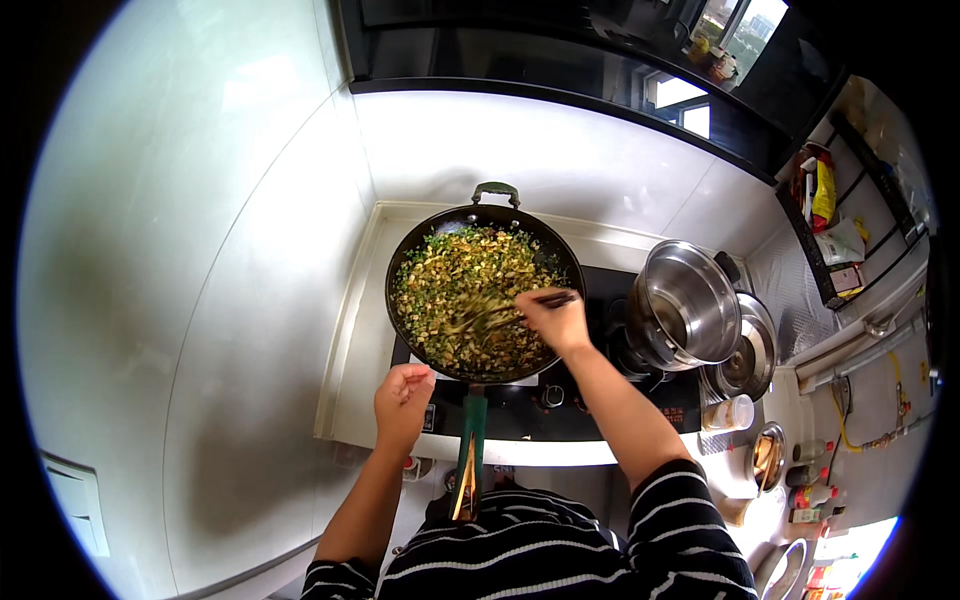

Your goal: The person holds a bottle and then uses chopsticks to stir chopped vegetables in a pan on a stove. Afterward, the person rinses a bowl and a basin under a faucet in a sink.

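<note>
A dark wok (pixel 568 258) sits over the left part of a black glass cooktop (pixel 540 425), its green-sided long handle (pixel 478 425) pointing toward the person and a small loop handle (pixel 496 188) at the far rim; a finely chopped mixture (pixel 455 265) of green, yellow and brown bits covers most of the wok's inside; the right hand (pixel 555 322) is over the wok's right side, closed around dark chopsticks (pixel 560 298), whose lower ends blur into the mixture; the left hand (pixel 402 392) is beside the near left rim, half closed, fingers bent in toward the thumb; whether it touches the rim or pinches anything small cannot be told; a control knob (pixel 552 397) stands at the cooktop's near edge, just right of the long handle; to the right of the wok, a deep stainless-steel pot (pixel 705 290) stands uncovered over the cooktop's right part, partly hiding a round metal lid (pixel 763 345) beyond it; nearer the person lies a clear jar with a pale cap (pixel 741 411), and beyond that a metal bowl (pixel 780 440); the sleeves and shirt (pixel 520 540) are black with white stripes
</note>
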A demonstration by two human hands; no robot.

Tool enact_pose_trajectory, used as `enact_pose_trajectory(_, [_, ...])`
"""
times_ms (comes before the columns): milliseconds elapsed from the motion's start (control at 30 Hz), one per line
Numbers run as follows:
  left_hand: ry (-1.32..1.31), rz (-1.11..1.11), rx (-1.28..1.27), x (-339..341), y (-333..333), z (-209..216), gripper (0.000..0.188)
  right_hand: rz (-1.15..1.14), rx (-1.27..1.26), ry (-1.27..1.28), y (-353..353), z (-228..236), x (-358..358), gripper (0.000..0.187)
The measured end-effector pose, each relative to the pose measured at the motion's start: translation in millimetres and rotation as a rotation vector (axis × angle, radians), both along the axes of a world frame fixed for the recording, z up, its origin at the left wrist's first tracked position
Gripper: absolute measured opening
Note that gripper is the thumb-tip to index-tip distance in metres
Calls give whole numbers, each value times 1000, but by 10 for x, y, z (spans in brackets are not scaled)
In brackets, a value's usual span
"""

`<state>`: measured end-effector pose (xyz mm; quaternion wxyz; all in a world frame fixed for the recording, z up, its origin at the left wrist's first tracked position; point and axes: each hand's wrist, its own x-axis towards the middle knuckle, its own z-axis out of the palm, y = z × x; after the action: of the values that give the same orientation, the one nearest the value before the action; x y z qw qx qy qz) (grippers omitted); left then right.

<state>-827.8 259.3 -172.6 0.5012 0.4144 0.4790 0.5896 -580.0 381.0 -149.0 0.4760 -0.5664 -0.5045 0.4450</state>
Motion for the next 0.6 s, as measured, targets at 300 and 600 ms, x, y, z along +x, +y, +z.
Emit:
enact_pose_trajectory(300, [32,33,-13,-92,-74,-98,14,-334,246,-520,247,458,700,17])
enact_pose_trajectory(600, [59,109,4,-209,-126,-103,13,-181,65,-234,-58,790,520,14])
